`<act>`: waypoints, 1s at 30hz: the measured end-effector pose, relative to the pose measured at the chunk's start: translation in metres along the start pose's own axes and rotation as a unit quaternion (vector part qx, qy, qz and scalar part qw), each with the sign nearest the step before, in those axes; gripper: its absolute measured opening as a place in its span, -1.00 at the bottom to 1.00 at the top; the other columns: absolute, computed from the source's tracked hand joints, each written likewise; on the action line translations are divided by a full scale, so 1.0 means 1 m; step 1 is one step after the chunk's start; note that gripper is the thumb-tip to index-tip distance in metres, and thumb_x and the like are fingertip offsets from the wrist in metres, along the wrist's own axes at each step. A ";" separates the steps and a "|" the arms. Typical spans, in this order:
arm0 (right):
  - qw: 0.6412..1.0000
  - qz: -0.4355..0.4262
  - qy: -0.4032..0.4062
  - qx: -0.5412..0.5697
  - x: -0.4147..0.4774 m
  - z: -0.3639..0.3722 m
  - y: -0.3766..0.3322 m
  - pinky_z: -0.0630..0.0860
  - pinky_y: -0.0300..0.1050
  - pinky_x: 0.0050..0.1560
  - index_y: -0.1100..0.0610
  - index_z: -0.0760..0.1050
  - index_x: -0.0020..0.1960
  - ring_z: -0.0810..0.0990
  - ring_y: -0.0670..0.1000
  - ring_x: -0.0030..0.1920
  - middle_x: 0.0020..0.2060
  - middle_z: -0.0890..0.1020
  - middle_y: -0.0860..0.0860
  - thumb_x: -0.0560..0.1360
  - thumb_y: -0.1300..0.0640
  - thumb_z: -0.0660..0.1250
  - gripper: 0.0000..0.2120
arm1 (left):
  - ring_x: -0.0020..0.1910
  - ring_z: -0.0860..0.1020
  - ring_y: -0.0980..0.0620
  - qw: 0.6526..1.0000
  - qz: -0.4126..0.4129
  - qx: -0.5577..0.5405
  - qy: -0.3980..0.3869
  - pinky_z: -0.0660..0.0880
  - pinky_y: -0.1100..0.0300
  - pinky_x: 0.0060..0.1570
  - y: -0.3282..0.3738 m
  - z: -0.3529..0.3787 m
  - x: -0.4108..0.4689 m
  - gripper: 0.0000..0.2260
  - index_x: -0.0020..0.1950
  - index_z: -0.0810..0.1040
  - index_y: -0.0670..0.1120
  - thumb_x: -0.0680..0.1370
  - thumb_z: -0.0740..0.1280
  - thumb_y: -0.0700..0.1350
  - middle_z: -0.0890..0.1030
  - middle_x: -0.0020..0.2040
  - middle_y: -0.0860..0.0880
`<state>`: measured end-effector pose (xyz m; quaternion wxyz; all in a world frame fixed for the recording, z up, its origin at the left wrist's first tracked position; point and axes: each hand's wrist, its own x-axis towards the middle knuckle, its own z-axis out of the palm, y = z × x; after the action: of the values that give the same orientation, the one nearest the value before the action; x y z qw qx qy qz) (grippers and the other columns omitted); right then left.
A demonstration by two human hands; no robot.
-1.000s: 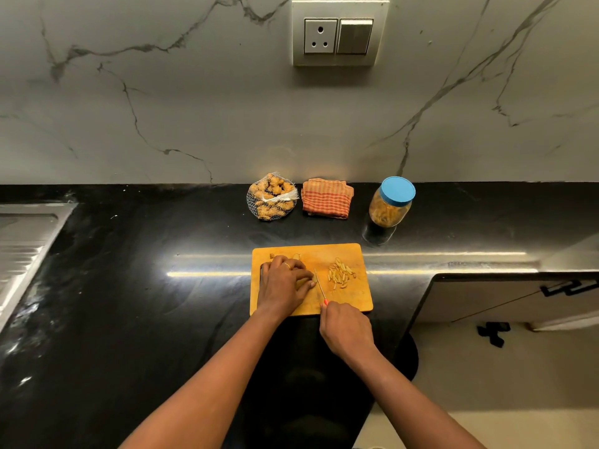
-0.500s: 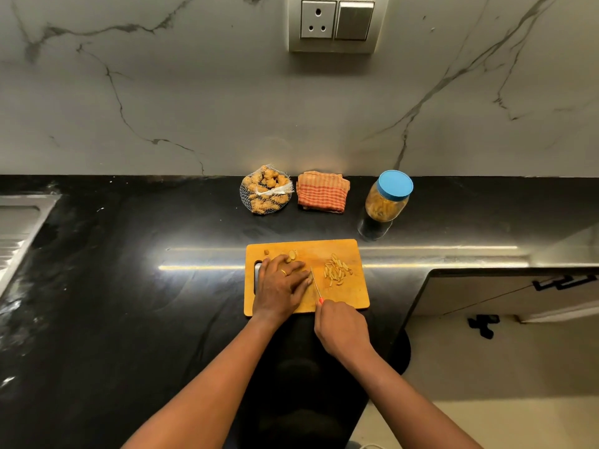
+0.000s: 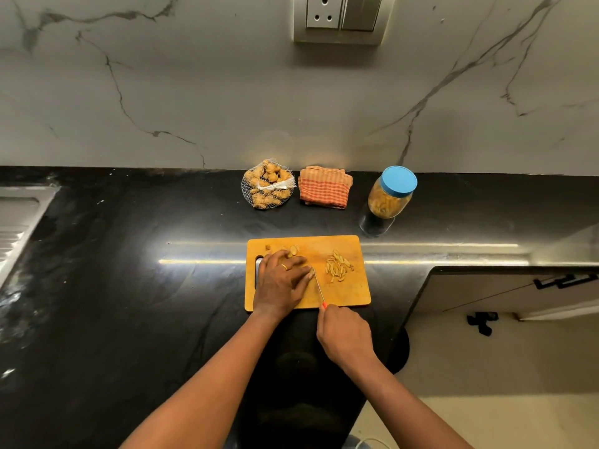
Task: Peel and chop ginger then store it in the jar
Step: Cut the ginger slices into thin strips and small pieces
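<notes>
An orange cutting board point(image 3: 350, 293) lies on the black counter. My left hand point(image 3: 282, 283) lies on its left half, fingers curled over a ginger piece that is mostly hidden under them. My right hand point(image 3: 343, 332) grips a thin knife point(image 3: 318, 286) with a red handle; its blade points up the board, right beside my left fingertips. A small heap of cut ginger strips point(image 3: 338, 269) sits on the board's right half. A few ginger slices point(image 3: 291, 249) lie at the board's far left edge. The jar point(image 3: 390, 197) with a blue lid stands behind the board, to the right.
A net bag of whole ginger point(image 3: 267, 184) and a folded orange checked cloth point(image 3: 324, 187) sit against the marble wall. A steel sink drainboard point(image 3: 19, 218) is at far left. The counter ends at right, above a cabinet point(image 3: 505, 290).
The view has tilted slightly, so everything sits lower in frame. The knife blade stays beside my left fingers, and both hands keep their places on the board.
</notes>
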<state>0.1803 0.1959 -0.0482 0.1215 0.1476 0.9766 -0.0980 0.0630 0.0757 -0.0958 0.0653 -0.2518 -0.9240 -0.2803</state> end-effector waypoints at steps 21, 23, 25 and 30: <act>0.999 0.005 0.013 0.039 0.013 -0.012 -0.010 0.38 -0.06 -0.25 0.14 0.55 0.04 0.64 0.13 -0.07 -0.08 0.66 0.10 0.70 -0.06 -0.03 -0.56 | 0.24 0.48 -0.03 1.000 -0.010 -0.017 -0.005 0.35 -0.13 0.25 0.003 -0.004 0.000 -0.83 0.00 0.71 0.08 0.49 0.40 0.08 0.65 0.10 0.14; 0.999 0.006 0.011 0.039 0.013 -0.012 -0.010 0.39 -0.06 -0.24 0.14 0.55 0.04 0.64 0.12 -0.07 -0.07 0.65 0.09 0.70 -0.06 -0.03 -0.56 | 0.25 0.47 -0.02 1.000 -0.012 -0.016 -0.008 0.34 -0.12 0.27 0.002 -0.003 0.000 -0.84 0.01 0.70 0.08 0.49 0.42 0.08 0.65 0.11 0.15; 0.999 0.006 0.009 0.041 0.012 -0.012 -0.009 0.39 -0.06 -0.24 0.14 0.55 0.04 0.64 0.12 -0.08 -0.08 0.65 0.09 0.70 -0.06 -0.02 -0.57 | 0.25 0.47 -0.01 1.000 -0.012 -0.017 -0.008 0.33 -0.12 0.27 0.001 -0.003 0.000 -0.85 0.01 0.71 0.09 0.49 0.42 0.07 0.65 0.11 0.15; 0.999 0.006 0.008 0.038 0.013 -0.012 -0.012 0.37 -0.09 -0.27 0.13 0.55 0.03 0.64 0.10 -0.09 -0.09 0.65 0.08 0.69 -0.07 -0.03 -0.56 | 0.25 0.47 -0.01 1.000 -0.011 -0.016 -0.006 0.33 -0.13 0.28 0.001 -0.003 0.000 -0.85 0.01 0.70 0.09 0.49 0.42 0.06 0.65 0.11 0.15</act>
<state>0.1619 0.1913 -0.0379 0.1088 0.1587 0.9723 -0.1328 0.0632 0.0752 -0.0928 0.0522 -0.2446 -0.9224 -0.2944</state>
